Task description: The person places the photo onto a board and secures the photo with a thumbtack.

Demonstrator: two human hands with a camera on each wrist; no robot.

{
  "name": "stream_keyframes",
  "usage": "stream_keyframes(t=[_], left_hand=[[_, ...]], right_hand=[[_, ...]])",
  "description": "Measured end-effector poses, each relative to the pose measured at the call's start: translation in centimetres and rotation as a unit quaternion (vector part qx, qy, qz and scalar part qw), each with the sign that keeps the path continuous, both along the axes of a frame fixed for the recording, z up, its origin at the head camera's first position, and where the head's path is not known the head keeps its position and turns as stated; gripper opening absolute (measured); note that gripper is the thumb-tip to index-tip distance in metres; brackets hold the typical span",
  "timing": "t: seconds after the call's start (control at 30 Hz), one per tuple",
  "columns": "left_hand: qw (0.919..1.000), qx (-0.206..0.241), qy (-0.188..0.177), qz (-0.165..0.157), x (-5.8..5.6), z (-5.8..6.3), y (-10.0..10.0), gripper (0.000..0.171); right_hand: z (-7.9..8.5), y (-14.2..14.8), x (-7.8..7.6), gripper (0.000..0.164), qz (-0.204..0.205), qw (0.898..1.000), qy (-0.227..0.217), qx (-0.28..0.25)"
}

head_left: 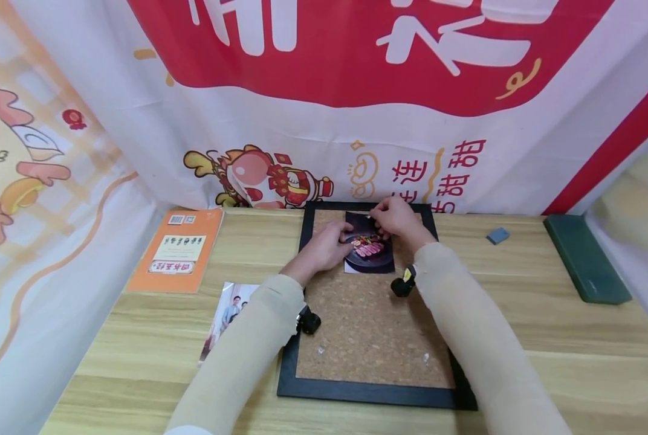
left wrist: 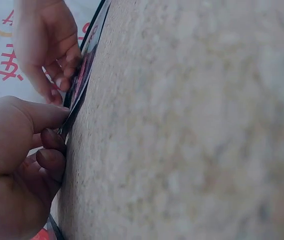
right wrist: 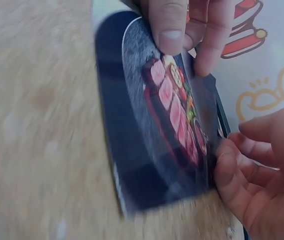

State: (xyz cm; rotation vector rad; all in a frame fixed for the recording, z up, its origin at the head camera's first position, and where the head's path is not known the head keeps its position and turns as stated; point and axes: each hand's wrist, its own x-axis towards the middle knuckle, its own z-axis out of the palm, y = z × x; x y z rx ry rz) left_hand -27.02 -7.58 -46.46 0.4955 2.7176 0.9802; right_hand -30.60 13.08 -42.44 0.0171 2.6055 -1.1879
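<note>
A dark photo print (head_left: 369, 251) of sliced meat on a round plate lies over the upper part of a black-framed cork board (head_left: 378, 332). My left hand (head_left: 326, 244) pinches its left edge, the thumb on the printed face. In the left wrist view, the print (left wrist: 85, 75) stands slightly off the cork along that edge. At the print's upper right, my right hand (head_left: 397, 220) has its fingers curled, fingertips right at the edge. From the right wrist, this hand (right wrist: 261, 170) shows thumb and forefinger close together; whether they also hold something small I cannot tell.
Small clear bits (head_left: 426, 358) dot the lower cork. An orange book (head_left: 171, 251) and a photo of people (head_left: 231, 308), partly behind the left sleeve, lie to the left. Rightward are a small blue-grey block (head_left: 498, 235) and a dark green case (head_left: 587, 260). A printed cloth (head_left: 302, 121) hangs behind.
</note>
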Motion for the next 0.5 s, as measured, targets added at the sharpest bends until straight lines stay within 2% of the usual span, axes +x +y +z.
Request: stream_keyframes(t=[0.2, 0.33, 0.47, 0.5], left_hand=[[1.0, 0.005, 0.003, 0.007, -0.1, -0.4, 0.0, 0.046], [0.9999, -0.002, 0.012, 0.01, -0.2, -0.9, 0.0, 0.046], [0.9997, -0.007, 0.024, 0.004, 0.0, -0.6, 0.0, 0.045], [0.9997, -0.006, 0.022, 0.003, 0.3, -0.1, 0.0, 0.045]], right_hand=[[0.6, 1.8, 1.6, 0.029, 0.044, 0.999, 0.029, 0.011], [0.7, 3.1, 2.8, 0.029, 0.055, 0.997, 0.058, -0.006], [0.9, 4.4, 4.0, 0.027, 0.061, 0.995, 0.074, -0.03], [0.9, 4.7, 4.3, 0.026, 0.062, 0.995, 0.074, -0.032]])
